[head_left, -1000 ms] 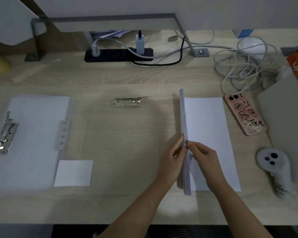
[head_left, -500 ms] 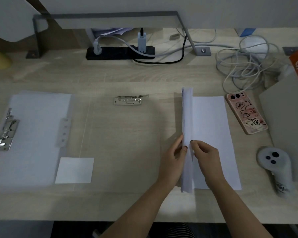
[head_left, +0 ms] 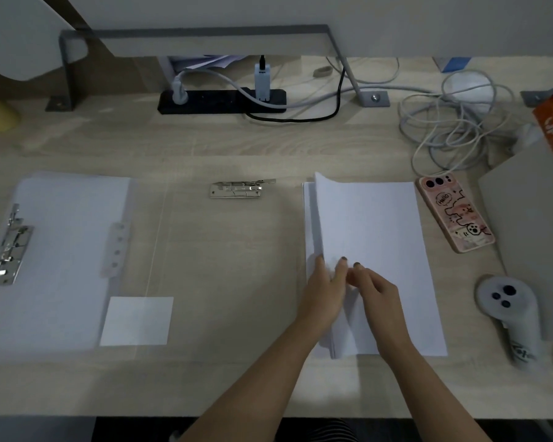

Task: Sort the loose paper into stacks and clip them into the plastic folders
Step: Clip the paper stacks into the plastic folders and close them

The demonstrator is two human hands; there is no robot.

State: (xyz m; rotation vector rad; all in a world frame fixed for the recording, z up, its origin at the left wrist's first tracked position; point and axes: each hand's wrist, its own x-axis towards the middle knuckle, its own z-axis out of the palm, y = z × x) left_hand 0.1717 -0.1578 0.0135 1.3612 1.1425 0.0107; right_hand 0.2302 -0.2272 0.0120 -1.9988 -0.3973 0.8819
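Now stack [head_left: 377, 231] is lying right of centre on desk [head_left: 268, 148]. Left hand [head_left: 324, 283] is gripping its left edge, likely for squaring sheets; right hand [head_left: 379, 293] is curling on top sheet, grasp unclear. Folder [head_left: 64, 266] is waiting open, far left.

Bare desk [head_left: 237, 266] between folder [head_left: 61, 250] and paper stack [head_left: 380, 234]; phone [head_left: 454, 215], controller [head_left: 508, 311] right of stack.

An office desk [head_left: 268, 148] — power strip [head_left: 221, 102], tangled cables [head_left: 454, 132], clip folder [head_left: 61, 256].
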